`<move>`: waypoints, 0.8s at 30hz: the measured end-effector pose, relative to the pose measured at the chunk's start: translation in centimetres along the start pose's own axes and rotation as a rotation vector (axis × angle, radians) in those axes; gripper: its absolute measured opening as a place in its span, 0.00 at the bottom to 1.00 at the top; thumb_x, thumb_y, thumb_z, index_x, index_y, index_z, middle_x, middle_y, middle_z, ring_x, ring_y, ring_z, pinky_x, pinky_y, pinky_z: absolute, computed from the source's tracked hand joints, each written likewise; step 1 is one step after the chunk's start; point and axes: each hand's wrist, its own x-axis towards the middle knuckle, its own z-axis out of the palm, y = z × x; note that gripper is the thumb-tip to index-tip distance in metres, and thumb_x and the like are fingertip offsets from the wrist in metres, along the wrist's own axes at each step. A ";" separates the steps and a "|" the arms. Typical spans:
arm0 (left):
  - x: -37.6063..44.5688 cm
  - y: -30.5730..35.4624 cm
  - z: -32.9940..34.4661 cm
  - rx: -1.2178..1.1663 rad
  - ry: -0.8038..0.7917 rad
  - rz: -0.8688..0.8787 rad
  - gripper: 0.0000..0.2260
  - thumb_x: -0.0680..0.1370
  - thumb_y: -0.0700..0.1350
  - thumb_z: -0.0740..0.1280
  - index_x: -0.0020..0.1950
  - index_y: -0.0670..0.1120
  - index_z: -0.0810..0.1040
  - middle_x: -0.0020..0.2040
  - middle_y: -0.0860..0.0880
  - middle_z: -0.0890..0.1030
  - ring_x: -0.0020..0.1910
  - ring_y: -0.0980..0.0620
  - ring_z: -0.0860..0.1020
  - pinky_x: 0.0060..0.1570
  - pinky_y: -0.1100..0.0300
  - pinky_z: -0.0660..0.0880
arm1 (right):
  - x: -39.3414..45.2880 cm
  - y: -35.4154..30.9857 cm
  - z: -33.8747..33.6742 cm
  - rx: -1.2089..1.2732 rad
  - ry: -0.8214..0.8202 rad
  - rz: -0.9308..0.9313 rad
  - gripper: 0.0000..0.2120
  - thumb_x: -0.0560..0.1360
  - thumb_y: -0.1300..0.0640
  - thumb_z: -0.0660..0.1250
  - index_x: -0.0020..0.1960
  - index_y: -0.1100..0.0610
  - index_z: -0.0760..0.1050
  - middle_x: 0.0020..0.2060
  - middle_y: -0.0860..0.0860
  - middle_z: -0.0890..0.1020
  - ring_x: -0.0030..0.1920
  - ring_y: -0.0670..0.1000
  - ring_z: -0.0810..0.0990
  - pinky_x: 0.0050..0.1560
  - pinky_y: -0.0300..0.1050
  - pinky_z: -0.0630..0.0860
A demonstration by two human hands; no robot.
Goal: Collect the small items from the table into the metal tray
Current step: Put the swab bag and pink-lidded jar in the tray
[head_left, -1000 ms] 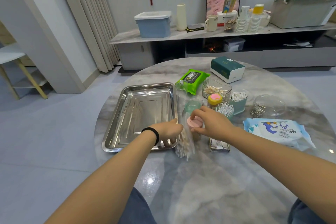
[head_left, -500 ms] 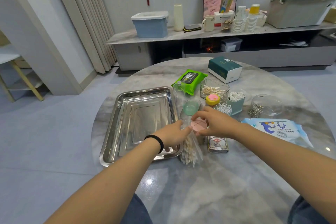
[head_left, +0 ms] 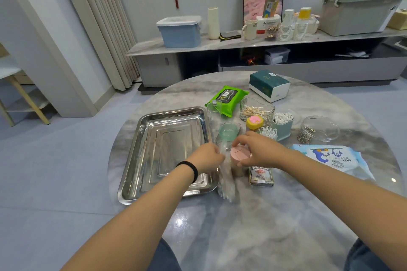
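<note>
The metal tray [head_left: 154, 160] lies on the left half of the round marble table, with nothing in it. My left hand [head_left: 208, 157] is over the tray's right rim, fingers pinched on a clear plastic bag of cotton swabs [head_left: 226, 185] that hangs down beside the tray. My right hand [head_left: 257, 149] grips a small jar with a pink lid [head_left: 239, 154] from above, right next to the bag. A deck of playing cards [head_left: 261, 175] lies just under my right wrist.
Behind my hands stand a green-lidded clear container [head_left: 228, 132], a yellow-and-pink pot [head_left: 254, 122], a teal swab holder [head_left: 283, 124], a clear swab box [head_left: 256, 110], a green wipes pack [head_left: 226, 99], a tissue box [head_left: 268, 84], a jar of clips [head_left: 317, 130] and baby wipes [head_left: 334, 158].
The left hand has closed tighter on the swab bag at the tray's rim. The right hand stays on the pink-lidded jar. The view has shifted slightly.
</note>
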 end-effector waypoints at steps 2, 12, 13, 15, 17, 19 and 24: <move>-0.2 -0.4 -1.0 -0.091 0.025 -0.030 0.08 0.78 0.42 0.58 0.39 0.44 0.70 0.40 0.43 0.77 0.43 0.43 0.81 0.44 0.52 0.80 | 0.1 -0.3 0.5 0.019 0.018 -0.003 0.24 0.69 0.48 0.71 0.62 0.51 0.70 0.59 0.50 0.77 0.58 0.53 0.76 0.55 0.47 0.74; -0.9 -1.1 -6.6 -0.535 0.266 -0.002 0.05 0.80 0.41 0.57 0.45 0.42 0.70 0.41 0.44 0.76 0.34 0.52 0.78 0.34 0.59 0.81 | 2.3 -2.3 -3.5 0.170 0.195 -0.024 0.24 0.68 0.50 0.71 0.63 0.52 0.73 0.59 0.50 0.78 0.58 0.52 0.77 0.58 0.48 0.74; -0.7 -1.4 -7.4 -0.522 0.298 -0.002 0.06 0.80 0.41 0.57 0.45 0.42 0.70 0.41 0.45 0.76 0.35 0.52 0.79 0.35 0.59 0.81 | 3.0 -2.7 -4.0 0.162 0.203 -0.031 0.24 0.69 0.50 0.70 0.63 0.53 0.73 0.59 0.50 0.78 0.58 0.51 0.77 0.57 0.47 0.74; -0.1 -2.3 -9.0 -0.458 0.365 -0.009 0.08 0.79 0.43 0.58 0.41 0.42 0.69 0.40 0.46 0.76 0.37 0.51 0.80 0.36 0.58 0.82 | 4.4 -3.7 -4.8 0.153 0.211 -0.047 0.24 0.70 0.49 0.70 0.64 0.53 0.72 0.60 0.50 0.78 0.59 0.51 0.77 0.58 0.47 0.74; 0.6 -3.4 -10.5 -0.365 0.437 -0.016 0.12 0.79 0.43 0.58 0.35 0.44 0.66 0.35 0.48 0.74 0.36 0.50 0.79 0.32 0.60 0.79 | 6.0 -4.7 -5.2 0.153 0.213 -0.057 0.24 0.70 0.50 0.70 0.65 0.53 0.72 0.61 0.50 0.77 0.60 0.51 0.76 0.59 0.47 0.74; 1.5 -4.6 -11.6 -0.276 0.472 -0.037 0.13 0.79 0.43 0.58 0.34 0.45 0.64 0.32 0.49 0.70 0.35 0.47 0.78 0.27 0.63 0.76 | 7.6 -5.7 -5.1 0.175 0.216 -0.057 0.24 0.71 0.50 0.70 0.64 0.54 0.72 0.61 0.51 0.77 0.60 0.52 0.76 0.60 0.46 0.73; 4.6 -8.2 -14.0 -0.155 0.522 -0.136 0.14 0.79 0.44 0.56 0.34 0.46 0.62 0.32 0.49 0.67 0.31 0.50 0.69 0.36 0.50 0.78 | 12.3 -8.0 -3.3 0.219 0.193 -0.041 0.24 0.71 0.49 0.69 0.64 0.54 0.72 0.61 0.53 0.78 0.61 0.53 0.76 0.60 0.49 0.73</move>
